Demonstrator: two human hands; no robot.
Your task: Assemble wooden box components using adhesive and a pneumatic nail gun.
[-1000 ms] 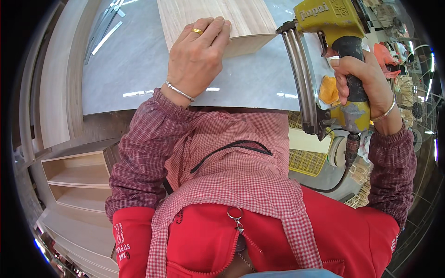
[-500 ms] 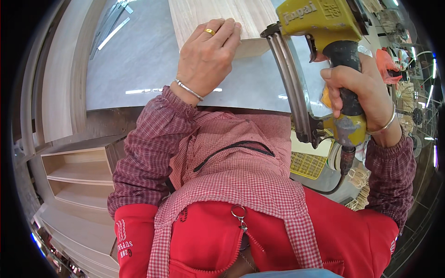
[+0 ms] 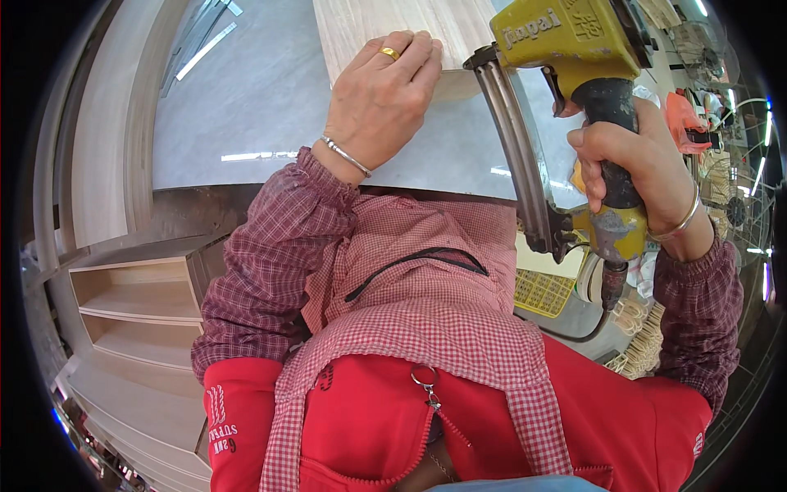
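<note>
A grey worktop (image 3: 246,107) carries a pale board (image 3: 393,20), with open shelves (image 3: 139,295) off to the left. The left hand (image 3: 381,102) lies flat on the board's near end, fingers nearly closed, pinning it. The right hand (image 3: 648,168) is wrapped tight round the yellow nailer (image 3: 566,49) at the board's right edge. Best to keep the nose square and the fingers clear.

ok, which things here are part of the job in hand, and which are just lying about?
In use:
- left hand pressing flat on the pale wood panel
- right hand gripping the yellow nail gun, its air hose hanging from the handle
- grey worktop under the panel

Lying about:
- wooden shelf unit
- yellow mesh basket
- metal strips at the worktop's far edge
</note>
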